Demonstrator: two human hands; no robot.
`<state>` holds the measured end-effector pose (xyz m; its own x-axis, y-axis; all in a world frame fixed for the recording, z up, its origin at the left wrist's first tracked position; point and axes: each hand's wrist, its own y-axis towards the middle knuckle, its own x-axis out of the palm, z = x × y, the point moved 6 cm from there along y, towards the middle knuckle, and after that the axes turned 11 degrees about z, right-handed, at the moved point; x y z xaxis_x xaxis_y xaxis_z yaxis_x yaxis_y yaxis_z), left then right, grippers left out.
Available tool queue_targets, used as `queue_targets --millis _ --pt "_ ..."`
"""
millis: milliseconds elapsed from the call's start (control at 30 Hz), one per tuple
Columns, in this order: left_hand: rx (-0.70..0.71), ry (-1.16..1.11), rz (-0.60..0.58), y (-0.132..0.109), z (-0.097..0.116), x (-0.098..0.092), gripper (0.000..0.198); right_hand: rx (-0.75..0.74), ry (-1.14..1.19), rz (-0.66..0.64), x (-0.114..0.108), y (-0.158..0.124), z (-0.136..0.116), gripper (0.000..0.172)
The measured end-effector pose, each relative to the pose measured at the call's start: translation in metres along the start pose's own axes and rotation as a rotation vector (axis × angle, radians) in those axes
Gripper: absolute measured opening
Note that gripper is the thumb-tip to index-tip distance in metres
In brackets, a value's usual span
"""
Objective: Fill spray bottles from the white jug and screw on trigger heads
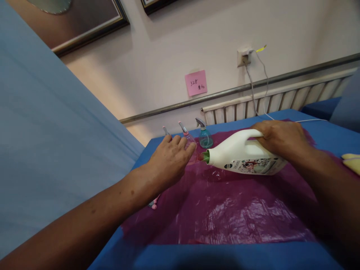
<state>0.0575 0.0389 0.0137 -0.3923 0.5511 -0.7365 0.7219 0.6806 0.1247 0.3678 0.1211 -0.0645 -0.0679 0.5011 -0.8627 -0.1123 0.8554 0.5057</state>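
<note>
My right hand (277, 137) grips the handle of a white plastic jug (242, 157) with a printed label. The jug lies tipped on its side in the air, and its green pouring spout (206, 156) points left. My left hand (173, 155) is closed around a see-through pink bottle (194, 159), mostly hidden behind the fingers. The bottle's neck meets the jug's spout; I cannot tell whether liquid flows. A pink spray bottle (184, 128) and a teal spray bottle (206, 138) stand just behind. Below my left wrist lies a loose grey and pink spray head (153, 204).
A purple plastic sheet (242, 210) covers much of the blue table (284, 255). Another spray top (165, 130) shows behind my left hand. A blue curtain (56, 112) hangs at left. At the back are a radiator (236, 110), a plugged-in cord (251, 80) and a yellow cloth-like item (351, 162) at right.
</note>
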Motion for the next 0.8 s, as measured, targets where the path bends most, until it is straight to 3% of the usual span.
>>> queue_targets --millis 233,800 --pt "0.015 -0.007 0.022 0.002 0.001 0.000 0.047 -0.002 0.009 0.016 -0.003 0.000 -0.002 0.029" --pt "0.077 0.025 0.048 0.012 0.006 -0.007 0.050 -0.003 0.010 0.023 -0.005 -0.001 -0.002 0.029"
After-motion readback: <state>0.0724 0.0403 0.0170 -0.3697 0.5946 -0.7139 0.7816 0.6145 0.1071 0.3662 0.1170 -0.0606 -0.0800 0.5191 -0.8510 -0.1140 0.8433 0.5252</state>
